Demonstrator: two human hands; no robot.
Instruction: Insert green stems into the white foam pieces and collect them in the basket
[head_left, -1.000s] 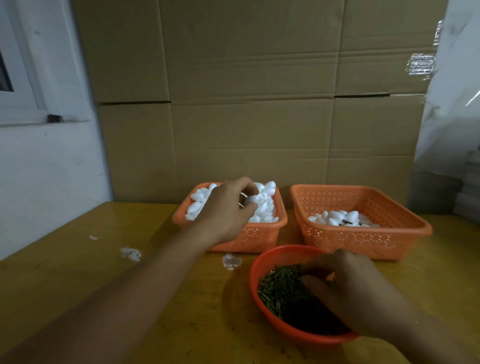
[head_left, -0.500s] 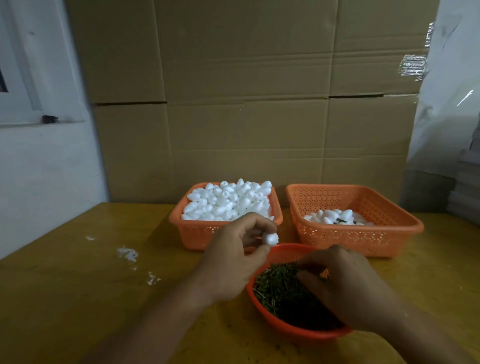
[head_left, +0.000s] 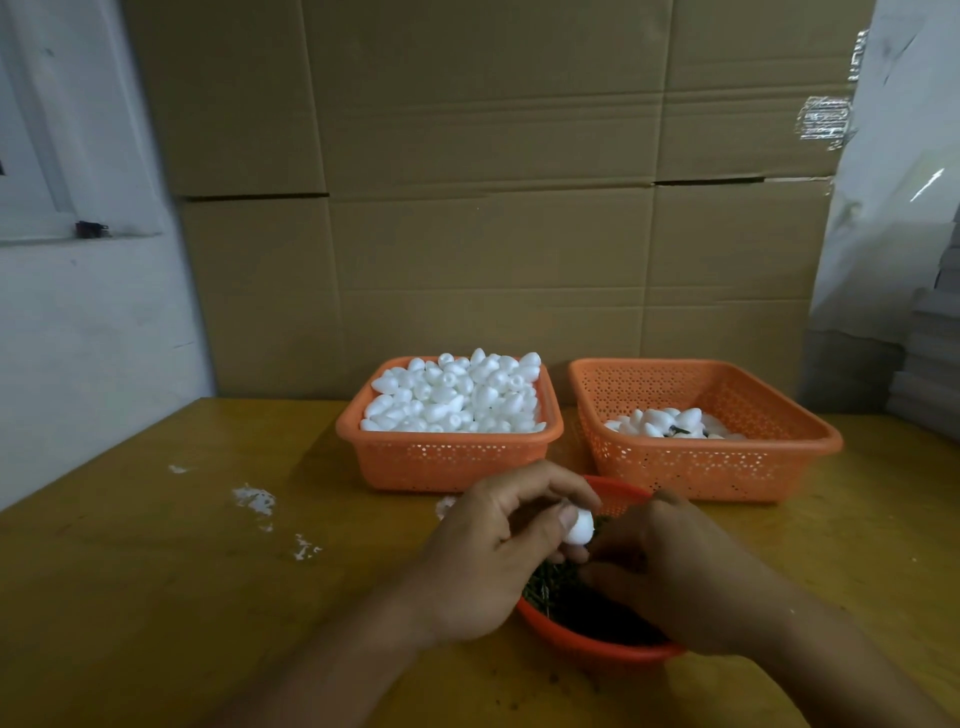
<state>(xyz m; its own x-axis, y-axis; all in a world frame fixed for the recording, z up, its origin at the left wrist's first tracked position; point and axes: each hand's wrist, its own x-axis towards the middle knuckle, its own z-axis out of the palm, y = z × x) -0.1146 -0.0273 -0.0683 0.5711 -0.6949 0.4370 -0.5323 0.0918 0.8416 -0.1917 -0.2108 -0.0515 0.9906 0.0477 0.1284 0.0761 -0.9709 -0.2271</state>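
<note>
My left hand (head_left: 485, 561) pinches a white foam piece (head_left: 578, 527) between thumb and fingers, just above the round orange bowl (head_left: 597, 647) of green stems (head_left: 545, 584). My right hand (head_left: 675, 577) is over the bowl with its fingers curled right below the foam piece; whether it holds a stem is hidden. Behind stand two orange baskets: the left basket (head_left: 447, 457) is heaped with plain foam pieces, the right basket (head_left: 706, 462) holds a few foam pieces, one with a dark stem showing.
The yellow table (head_left: 156, 597) carries white foam crumbs (head_left: 254, 499) to the left of my hands. Stacked cardboard boxes (head_left: 467, 208) close off the back. A white wall is at the left and wrapped stacks at the far right.
My left hand took a foam piece out of the left basket and carried it back over the stem bowl. My right hand lifted from the stems and met it under the foam piece.
</note>
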